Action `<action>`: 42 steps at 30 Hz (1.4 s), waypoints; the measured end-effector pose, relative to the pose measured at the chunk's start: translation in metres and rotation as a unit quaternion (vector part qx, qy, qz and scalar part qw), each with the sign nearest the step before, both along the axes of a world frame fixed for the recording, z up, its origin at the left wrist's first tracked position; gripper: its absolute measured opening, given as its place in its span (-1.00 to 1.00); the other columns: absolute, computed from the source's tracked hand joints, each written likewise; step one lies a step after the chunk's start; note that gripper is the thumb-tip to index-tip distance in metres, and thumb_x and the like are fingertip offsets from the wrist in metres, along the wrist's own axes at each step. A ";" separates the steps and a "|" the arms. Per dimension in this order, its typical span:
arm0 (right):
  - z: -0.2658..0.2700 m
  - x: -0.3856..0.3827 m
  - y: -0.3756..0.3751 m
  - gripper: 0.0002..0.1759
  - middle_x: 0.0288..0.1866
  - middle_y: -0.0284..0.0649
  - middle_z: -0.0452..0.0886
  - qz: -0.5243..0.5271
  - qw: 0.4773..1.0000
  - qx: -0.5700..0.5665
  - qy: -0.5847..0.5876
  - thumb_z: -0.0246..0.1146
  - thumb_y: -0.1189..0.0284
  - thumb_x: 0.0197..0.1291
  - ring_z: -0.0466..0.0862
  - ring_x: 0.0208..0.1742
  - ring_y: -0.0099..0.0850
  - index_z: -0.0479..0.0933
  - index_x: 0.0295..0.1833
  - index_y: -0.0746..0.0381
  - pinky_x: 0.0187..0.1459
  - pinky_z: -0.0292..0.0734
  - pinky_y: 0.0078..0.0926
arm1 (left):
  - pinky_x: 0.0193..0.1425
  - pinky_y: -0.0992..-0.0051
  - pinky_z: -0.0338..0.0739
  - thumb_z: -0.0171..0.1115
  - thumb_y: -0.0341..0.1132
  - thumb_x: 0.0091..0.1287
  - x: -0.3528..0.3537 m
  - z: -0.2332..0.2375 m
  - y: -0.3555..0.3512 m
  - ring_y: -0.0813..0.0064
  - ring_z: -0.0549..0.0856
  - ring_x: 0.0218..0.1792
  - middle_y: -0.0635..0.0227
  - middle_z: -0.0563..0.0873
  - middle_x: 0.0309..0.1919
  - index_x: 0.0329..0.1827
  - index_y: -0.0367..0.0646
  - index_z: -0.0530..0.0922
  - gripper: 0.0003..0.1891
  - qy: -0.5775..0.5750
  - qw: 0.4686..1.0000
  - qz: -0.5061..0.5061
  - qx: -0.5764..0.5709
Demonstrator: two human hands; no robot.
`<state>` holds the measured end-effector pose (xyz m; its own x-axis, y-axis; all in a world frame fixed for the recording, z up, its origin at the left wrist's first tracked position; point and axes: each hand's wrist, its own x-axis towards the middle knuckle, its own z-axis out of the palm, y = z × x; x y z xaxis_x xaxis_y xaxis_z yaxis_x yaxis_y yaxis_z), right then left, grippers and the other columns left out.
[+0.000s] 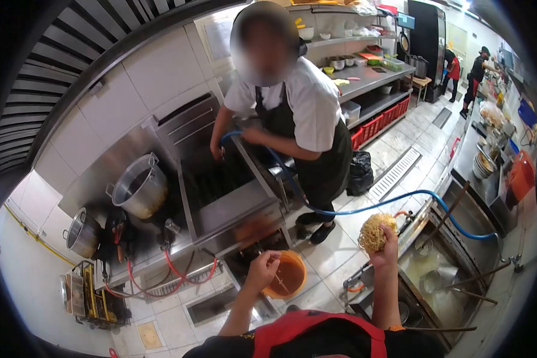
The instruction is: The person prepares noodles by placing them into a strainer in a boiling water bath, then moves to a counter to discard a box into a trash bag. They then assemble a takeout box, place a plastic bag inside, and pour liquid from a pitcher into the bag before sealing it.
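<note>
My right hand is closed around a round, pale yellow, curly bundle that looks like a nest of noodles. It is held up above the floor, beside the steel cooking basin. My left hand has its fingers pinched together over the left rim of an orange bucket. A thin pale line runs down from these fingers towards the reddish-brown liquid in the bucket; what it is, I cannot make out.
A co-worker in a dark apron stands at the steel fryer, holding a blue hose that crosses to the right. Large pots stand at left. Wooden handles stick out over the basin of cloudy liquid.
</note>
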<state>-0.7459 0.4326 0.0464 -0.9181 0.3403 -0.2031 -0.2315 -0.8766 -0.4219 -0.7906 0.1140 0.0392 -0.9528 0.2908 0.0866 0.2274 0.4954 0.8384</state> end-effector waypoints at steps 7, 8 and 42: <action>0.008 -0.056 0.003 -0.70 -0.16 -0.12 0.55 -0.038 0.999 0.024 -0.004 0.07 0.42 0.11 0.58 -0.15 -0.24 0.39 -0.04 0.29 -0.10 0.52 -0.23 | -0.16 0.57 0.48 0.11 -0.42 0.19 -0.074 -0.036 -0.039 0.56 0.62 -0.31 0.33 0.63 -0.34 -0.17 -0.22 0.52 -0.83 -0.027 0.998 0.027 0.053; 0.003 -0.068 0.009 -0.70 -0.17 -0.12 0.55 -0.050 0.999 0.019 0.003 0.07 0.42 0.11 0.58 -0.15 -0.23 0.39 -0.03 0.29 -0.10 0.52 -0.21 | -0.16 0.56 0.48 0.11 -0.43 0.19 -0.086 -0.039 -0.040 0.56 0.61 -0.32 0.34 0.63 -0.35 -0.17 -0.22 0.52 -0.84 -0.022 0.997 0.028 0.062; -0.034 -0.189 0.168 -0.59 -0.12 -0.25 0.56 -0.179 0.980 0.079 0.043 0.18 0.25 0.10 0.58 -0.16 -0.33 0.41 0.04 0.19 -0.21 0.56 -0.29 | -0.01 0.37 0.44 0.09 -0.12 0.19 -0.238 -0.065 0.086 0.21 0.59 -0.09 0.12 0.61 -0.14 0.13 -0.19 0.39 -0.52 -0.161 0.924 -0.288 -0.192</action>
